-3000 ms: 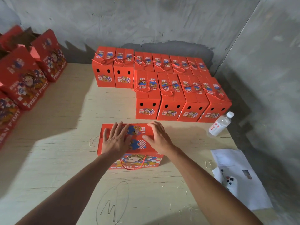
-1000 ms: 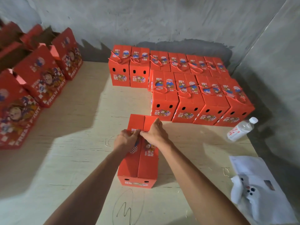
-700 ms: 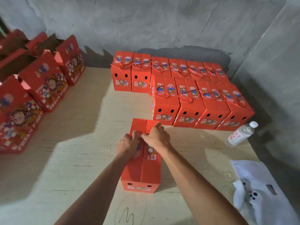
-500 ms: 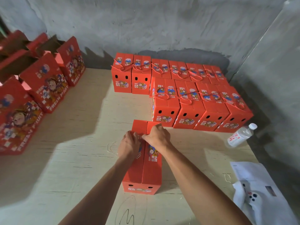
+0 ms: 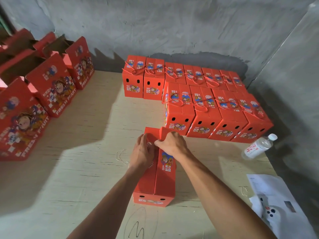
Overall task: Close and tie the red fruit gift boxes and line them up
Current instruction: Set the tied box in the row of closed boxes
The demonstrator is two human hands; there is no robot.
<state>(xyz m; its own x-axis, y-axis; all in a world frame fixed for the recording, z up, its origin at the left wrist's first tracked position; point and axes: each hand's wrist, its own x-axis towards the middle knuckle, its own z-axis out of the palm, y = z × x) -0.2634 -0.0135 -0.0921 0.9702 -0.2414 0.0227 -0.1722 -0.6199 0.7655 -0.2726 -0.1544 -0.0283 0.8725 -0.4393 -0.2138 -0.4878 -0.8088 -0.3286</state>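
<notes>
One red gift box [image 5: 159, 178] stands upright on the pale wooden table [image 5: 77, 169], lengthwise away from the person, its two top flaps folded shut along a centre seam. Two small oval holes show on the near end face.

Both hands meet over the far half of the lid. The left hand [image 5: 142, 152] lies on the left flap with fingers curled at the seam. The right hand [image 5: 173, 144] sits on the right flap, knuckles raised, fingers bent down toward the same spot. The two hands touch each other there. Whether they pinch a cord or only the flap edges cannot be told; the fingertips are hidden.

Just beyond the box, a front row of four tied boxes [image 5: 217, 114] stands side by side, red cords looped on top. Behind it, a back row of six [image 5: 181, 76] runs along the grey wall.

At the left, open boxes [image 5: 51, 83] stand in a slanted line, flaps up.

To the right: a water bottle [image 5: 259, 146] lying on its side, a sheet of paper [image 5: 269, 187], and a white controller [image 5: 271, 214].
</notes>
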